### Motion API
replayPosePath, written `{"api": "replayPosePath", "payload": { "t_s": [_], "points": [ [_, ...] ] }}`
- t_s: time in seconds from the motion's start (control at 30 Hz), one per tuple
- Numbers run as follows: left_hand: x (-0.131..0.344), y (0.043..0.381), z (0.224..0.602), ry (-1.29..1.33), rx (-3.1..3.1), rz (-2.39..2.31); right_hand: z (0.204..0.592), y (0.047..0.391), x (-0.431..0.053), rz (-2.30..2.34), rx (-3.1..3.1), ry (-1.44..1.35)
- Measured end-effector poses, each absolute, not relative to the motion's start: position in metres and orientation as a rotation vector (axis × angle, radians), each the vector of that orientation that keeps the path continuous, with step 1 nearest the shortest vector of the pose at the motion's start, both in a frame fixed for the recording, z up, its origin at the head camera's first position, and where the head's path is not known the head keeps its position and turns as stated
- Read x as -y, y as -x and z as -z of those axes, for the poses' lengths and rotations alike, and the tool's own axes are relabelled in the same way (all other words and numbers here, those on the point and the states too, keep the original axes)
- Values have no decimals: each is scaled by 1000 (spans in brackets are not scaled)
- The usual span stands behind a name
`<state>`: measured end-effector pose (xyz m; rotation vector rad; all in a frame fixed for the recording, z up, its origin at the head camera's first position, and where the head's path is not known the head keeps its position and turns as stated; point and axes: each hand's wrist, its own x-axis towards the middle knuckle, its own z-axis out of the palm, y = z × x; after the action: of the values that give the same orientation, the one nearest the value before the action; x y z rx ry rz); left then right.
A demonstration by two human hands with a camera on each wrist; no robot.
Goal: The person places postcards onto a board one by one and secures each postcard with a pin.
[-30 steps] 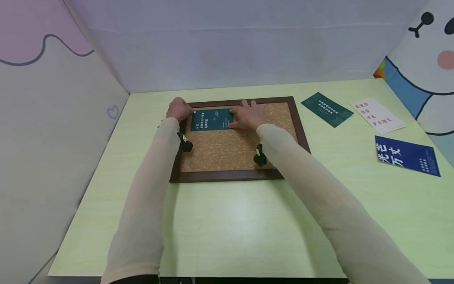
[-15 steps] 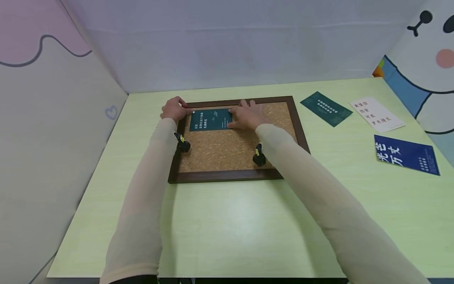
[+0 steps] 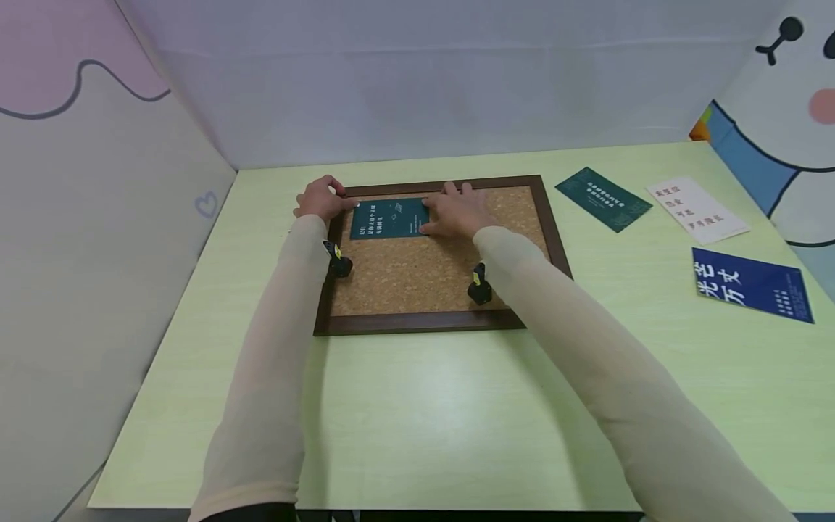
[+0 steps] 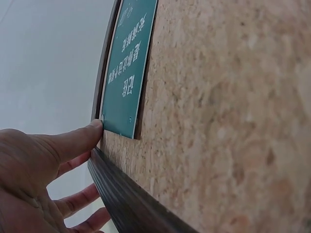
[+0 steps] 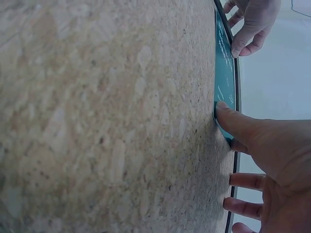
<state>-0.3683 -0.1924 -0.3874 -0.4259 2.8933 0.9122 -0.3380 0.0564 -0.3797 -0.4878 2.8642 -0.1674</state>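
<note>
At the left of the head view, a white wall panel (image 3: 85,254) with a pink upper part carries a small purple heart outline (image 3: 206,204). Right of it, just left of centre, the person's bare left hand (image 3: 320,198) sits at the upper left corner of a rectangular cork board with a dark brown frame (image 3: 404,279), which lies on a pale yellow-green table (image 3: 417,413). Its thumb is straight, the tip touching the corner of a dark green rectangular card with white print (image 3: 388,219); in the left wrist view the other fingers stretch loosely past the frame, clenched round nothing. That card lies flat on the cork, in the board's upper left part. At its right end, the bare right hand (image 3: 459,212) spreads its fingers, ungrasping, thumb on the lower corner and index finger at the upper one. Farther right on the table lie a second green card with white print (image 3: 603,199), tilted, a white card with red print (image 3: 698,210), and, below them, a navy blue card with large white characters (image 3: 753,285).
</note>
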Motion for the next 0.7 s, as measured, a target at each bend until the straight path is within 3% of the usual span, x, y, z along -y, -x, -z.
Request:
{"api": "replayPosePath", "payload": {
  "t_s": [0.7],
  "points": [
    [197,367,393,430,-2888,-963,397,339,-67,183,-2957,593]
  ]
}}
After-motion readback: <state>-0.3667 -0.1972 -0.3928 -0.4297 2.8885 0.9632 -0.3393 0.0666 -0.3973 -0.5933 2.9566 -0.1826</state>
